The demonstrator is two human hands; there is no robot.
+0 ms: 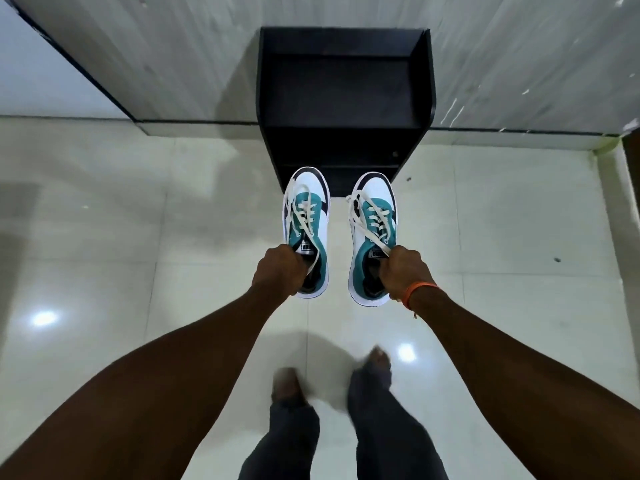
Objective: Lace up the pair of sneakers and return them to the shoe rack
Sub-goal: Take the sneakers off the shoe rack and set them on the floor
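Observation:
I hold two white and teal sneakers with cream laces in the air, toes pointing away from me. My left hand (278, 269) grips the left sneaker (307, 216) at its heel opening. My right hand (403, 271), with an orange band at the wrist, grips the right sneaker (374, 223) the same way. Both sneakers are laced, with loose lace ends hanging near the toes. The black shoe rack (346, 98) stands straight ahead against the wall, its shelves bare. The sneaker toes overlap the rack's lowest part in view.
Glossy pale floor tiles (138, 220) spread all around. A grey panelled wall (173, 46) runs behind the rack. My bare feet (379, 362) and dark trousers show at the bottom. A dark edge (632, 188) stands at the far right.

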